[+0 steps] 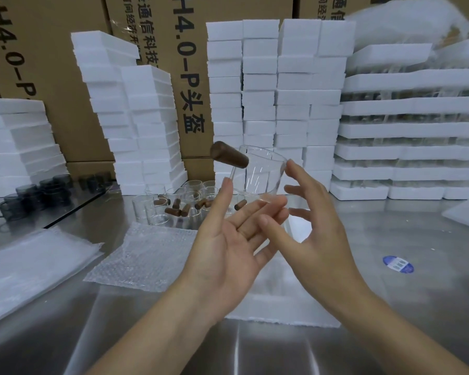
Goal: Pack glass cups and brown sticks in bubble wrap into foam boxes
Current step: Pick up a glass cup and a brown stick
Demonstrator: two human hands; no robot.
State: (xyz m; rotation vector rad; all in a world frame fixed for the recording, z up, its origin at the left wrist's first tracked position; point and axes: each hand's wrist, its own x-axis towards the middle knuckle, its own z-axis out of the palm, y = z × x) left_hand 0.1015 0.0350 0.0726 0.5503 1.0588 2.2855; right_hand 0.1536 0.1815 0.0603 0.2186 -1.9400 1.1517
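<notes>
A clear glass cup (pixel 260 177) with a brown stick (pixel 229 157) jutting from its upper left side is tilted in the air between my hands. It rests on the straight fingertips of my left hand (pixel 222 250), palm up, thumb against the cup's left wall. My right hand (pixel 317 228) is spread beside it, index fingertip touching the rim, thumb low by the base. A bubble wrap sheet (pixel 146 255) lies flat on the steel table to the left. A white foam box (pixel 290 301) lies under my hands, partly hidden.
More glass cups and loose brown sticks (pixel 173 207) stand behind the bubble wrap. Dark cups (pixel 38 193) sit at far left, clear plastic bags (pixel 25 269) at the near left. Tall foam stacks (pixel 276 98) and cardboard cartons wall the back. A blue sticker (pixel 398 264) marks the table's right.
</notes>
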